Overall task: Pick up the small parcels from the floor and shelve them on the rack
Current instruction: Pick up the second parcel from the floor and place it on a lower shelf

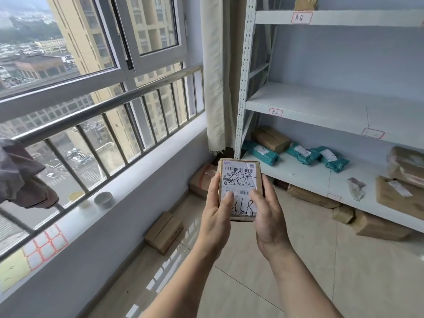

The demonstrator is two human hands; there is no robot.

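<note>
Parcel (239, 187) clamped between left hand (216, 211) and right hand (267, 213), label up (likely being read) before the rack (298, 175).

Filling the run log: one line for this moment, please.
hands: left, right both hold parcel | label up | lowest shelf: teal bags, boxes | middle shelf: bare

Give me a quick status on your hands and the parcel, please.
Left hand and right hand both gripping one small parcel, label up. Held above floor, short of the rack. Nothing in the way.
</note>
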